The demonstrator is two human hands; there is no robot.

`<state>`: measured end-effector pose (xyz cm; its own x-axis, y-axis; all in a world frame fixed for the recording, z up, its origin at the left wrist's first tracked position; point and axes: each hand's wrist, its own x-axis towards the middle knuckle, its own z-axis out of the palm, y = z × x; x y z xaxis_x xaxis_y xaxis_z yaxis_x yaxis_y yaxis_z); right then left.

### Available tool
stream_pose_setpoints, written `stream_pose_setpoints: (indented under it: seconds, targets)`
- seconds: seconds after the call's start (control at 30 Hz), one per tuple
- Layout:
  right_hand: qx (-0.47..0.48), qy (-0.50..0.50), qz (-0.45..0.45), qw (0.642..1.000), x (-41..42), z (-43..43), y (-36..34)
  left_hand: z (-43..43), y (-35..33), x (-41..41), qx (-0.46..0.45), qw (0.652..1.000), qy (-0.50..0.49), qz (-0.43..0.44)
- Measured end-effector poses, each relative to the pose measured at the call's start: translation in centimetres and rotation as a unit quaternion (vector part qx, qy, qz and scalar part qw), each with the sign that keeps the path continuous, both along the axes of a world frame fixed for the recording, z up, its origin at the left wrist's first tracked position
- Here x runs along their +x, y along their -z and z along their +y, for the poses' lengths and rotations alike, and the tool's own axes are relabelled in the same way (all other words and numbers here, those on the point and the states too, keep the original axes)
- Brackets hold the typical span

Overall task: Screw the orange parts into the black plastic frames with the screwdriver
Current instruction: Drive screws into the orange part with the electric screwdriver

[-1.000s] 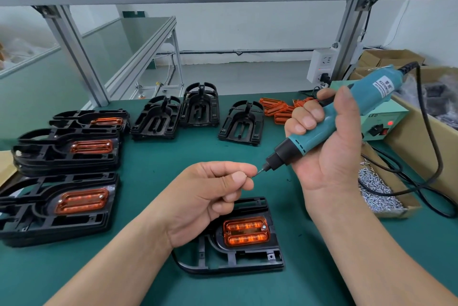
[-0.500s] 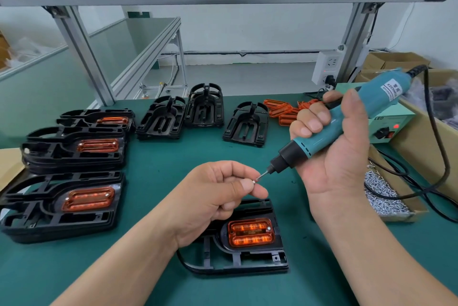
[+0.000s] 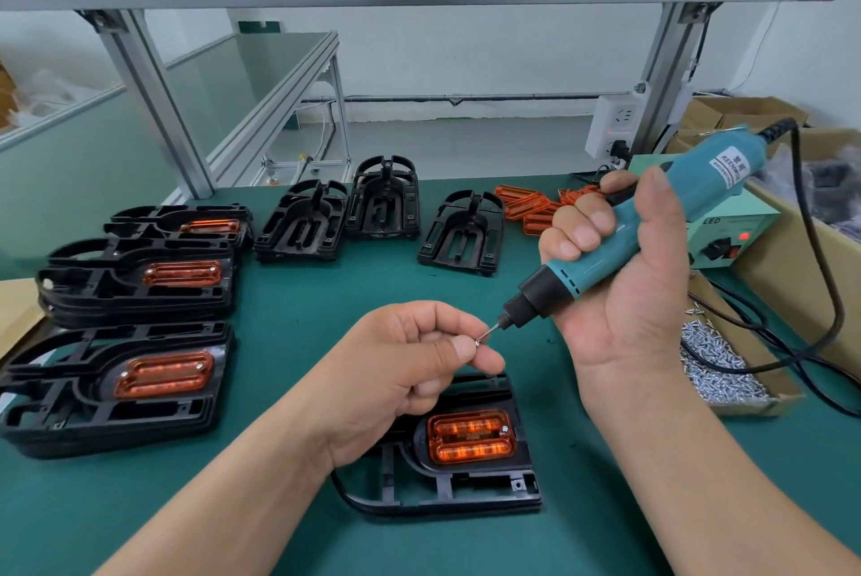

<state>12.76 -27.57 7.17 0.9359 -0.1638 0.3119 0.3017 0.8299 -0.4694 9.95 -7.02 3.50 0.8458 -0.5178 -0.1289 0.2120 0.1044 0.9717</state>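
Left hand (image 3: 405, 356) pinches screw (image 3: 478, 341) between thumb and forefinger; right hand (image 3: 624, 296) clenched round screwdriver (image 3: 559, 284). Bit tip, apart a second ago, now meets screw head: screw likely going onto bit. Just below: black frame (image 3: 466, 489), orange part (image 3: 470, 438) seated, one screw in at right end. Farther: empty frames (image 3: 461, 230), loose orange parts (image 3: 522, 202).

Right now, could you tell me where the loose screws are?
In the head view, the loose screws lie in a shallow cardboard tray on the right, beside the right hand gripping the screwdriver, near the green power box.
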Motion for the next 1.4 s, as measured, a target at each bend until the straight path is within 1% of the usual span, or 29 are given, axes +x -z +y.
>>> stream_pose_setpoints:
  seconds: [0.53,0.7,0.9,1.13,1.4]
  targets:
    - [-0.012,0.013,0.001,1.000,-0.06,-0.02,-0.14,0.03,0.19,0.04,-0.010,1.000,-0.005,0.009]
    - [-0.021,0.007,-0.003,1.000,-0.08,0.08,-0.07,-0.08,0.25,0.08,-0.016,1.000,-0.022,0.016]
    - [-0.029,0.003,-0.007,1.000,-0.14,0.29,0.09,-0.07,0.16,-0.05,-0.010,1.000,-0.017,0.011]
    - [-0.021,0.017,0.000,1.000,-0.15,0.16,-0.08,-0.07,0.09,-0.05,0.018,1.000,-0.007,-0.016]
    - [-0.010,0.021,0.005,1.000,-0.12,0.09,-0.19,-0.21,0.25,0.04,0.056,0.997,-0.023,-0.056]
